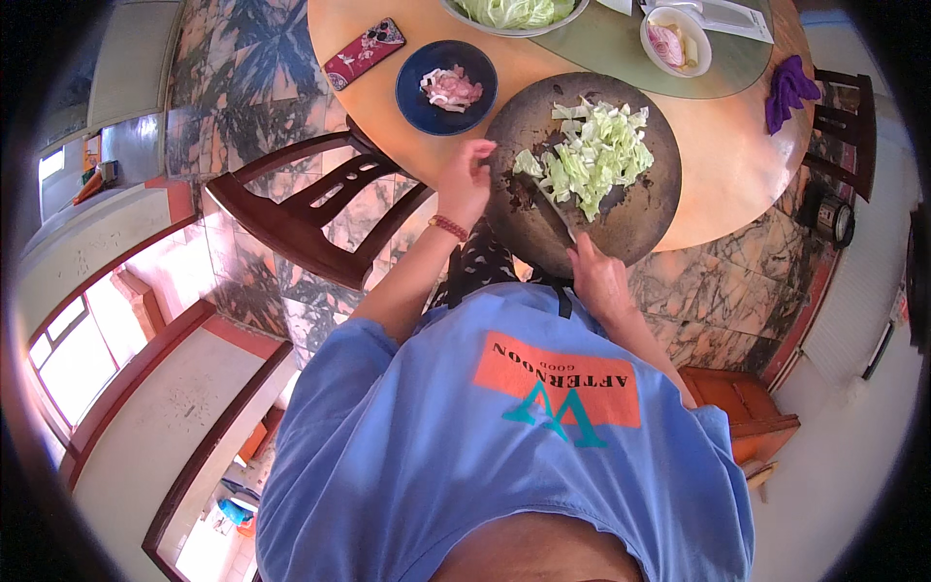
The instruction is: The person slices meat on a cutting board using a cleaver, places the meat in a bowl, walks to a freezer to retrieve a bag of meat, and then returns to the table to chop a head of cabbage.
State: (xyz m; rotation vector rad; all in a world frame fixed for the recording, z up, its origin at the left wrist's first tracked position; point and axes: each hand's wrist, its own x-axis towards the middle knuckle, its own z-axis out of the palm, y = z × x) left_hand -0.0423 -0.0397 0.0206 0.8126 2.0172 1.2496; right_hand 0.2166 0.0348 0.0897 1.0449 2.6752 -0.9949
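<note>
My right hand (600, 280) grips the handle of a kitchen knife (554, 211) at the near edge of a round chopping board (647, 225). The blade lies over the board, its far end close to a small piece of chopped leaf. A pile of chopped pale green cabbage or lettuce (600, 153) covers the board's middle and far right. My left hand (469, 171) is at the board's left edge with its fingers partly curled and nothing visible in it. Beyond that hand, a dark blue plate (407, 102) holds sliced raw meat (452, 89).
A phone (365, 54) lies left of the plate. A metal bowl of leaves (513, 30) stands at the far edge of view, and a white bowl (704, 54) with cut onion at the far right. A purple cloth (789, 94) hangs over the table's right edge. A wooden chair (305, 211) stands at left.
</note>
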